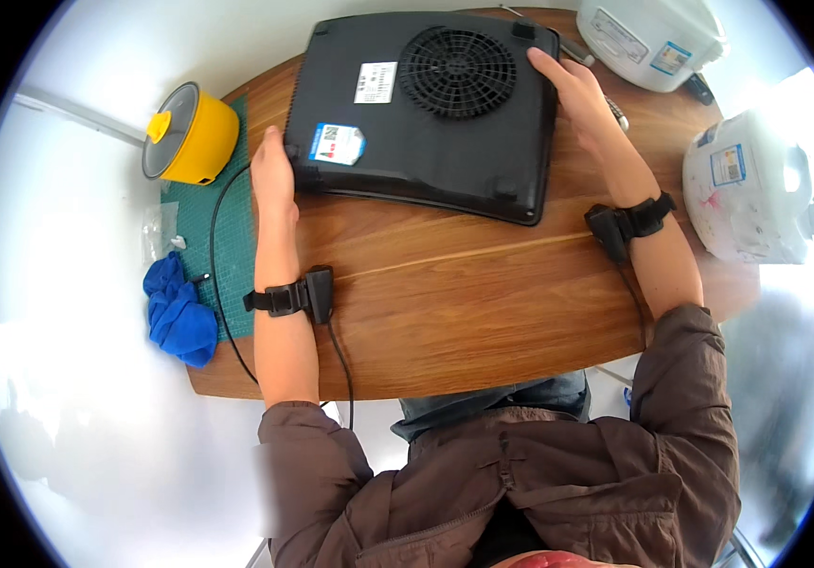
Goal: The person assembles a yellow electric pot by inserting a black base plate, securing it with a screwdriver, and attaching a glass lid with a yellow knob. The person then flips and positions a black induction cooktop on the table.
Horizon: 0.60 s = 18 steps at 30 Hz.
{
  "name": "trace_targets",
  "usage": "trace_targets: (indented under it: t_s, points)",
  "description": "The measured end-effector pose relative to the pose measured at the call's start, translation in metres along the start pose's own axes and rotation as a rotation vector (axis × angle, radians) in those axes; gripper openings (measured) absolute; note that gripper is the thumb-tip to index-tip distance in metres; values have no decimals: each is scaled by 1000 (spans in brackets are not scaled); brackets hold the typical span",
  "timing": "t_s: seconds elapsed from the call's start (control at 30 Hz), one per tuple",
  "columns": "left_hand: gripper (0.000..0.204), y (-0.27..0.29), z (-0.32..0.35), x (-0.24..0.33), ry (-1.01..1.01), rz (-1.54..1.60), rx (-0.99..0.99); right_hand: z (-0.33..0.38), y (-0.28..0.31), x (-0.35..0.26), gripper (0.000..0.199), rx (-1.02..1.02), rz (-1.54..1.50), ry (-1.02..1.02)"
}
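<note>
A black induction cooker (407, 156) is turned with its underside toward me, showing a round fan grille, small feet and two stickers. My left hand (274, 175) grips its left edge, with the thumb along the side. On the opposite edge, near the far right corner, my right hand (579, 99) is closed round the rim with its thumb on the underside. Fingers of both hands are partly hidden by the cooker. A black power cord (213, 237) curves down from its left side toward the table's near edge.
At the left, a yellow pot (206, 137) with a grey lid, a clear plastic bag (158, 230) and a crumpled blue cloth (179, 312) lie on or beside a green mat (227, 256). Two white appliances (648, 43), (743, 194) stand at the right. Tool handles (577, 52) show behind the cooker.
</note>
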<state>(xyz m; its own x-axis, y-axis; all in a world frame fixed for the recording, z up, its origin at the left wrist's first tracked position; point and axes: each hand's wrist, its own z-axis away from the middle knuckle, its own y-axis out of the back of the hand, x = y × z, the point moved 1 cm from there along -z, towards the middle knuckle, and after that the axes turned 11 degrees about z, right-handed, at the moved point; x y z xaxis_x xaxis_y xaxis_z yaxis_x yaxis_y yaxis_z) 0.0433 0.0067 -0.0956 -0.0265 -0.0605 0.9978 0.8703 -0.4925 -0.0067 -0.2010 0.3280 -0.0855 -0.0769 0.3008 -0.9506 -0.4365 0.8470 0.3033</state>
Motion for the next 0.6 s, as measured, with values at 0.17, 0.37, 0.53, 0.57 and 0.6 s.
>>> trace_targets:
  t_s: [0.17,0.37,0.53,0.57,0.6]
  points:
    - [71,15,-1,24,131,-392,-317,-12,-3,12,65,23,-54,-96]
    - [76,16,2,37,250,-574,-370,-16,-5,24,67,-15,-10,-97]
    - [73,15,16,54,224,-766,-303,-17,-8,41,71,19,98,-101]
    - [74,13,20,55,183,-785,-292,-13,-9,43,77,33,172,-70]
    - [75,13,24,55,141,-803,-278,-11,-8,40,79,37,230,-52]
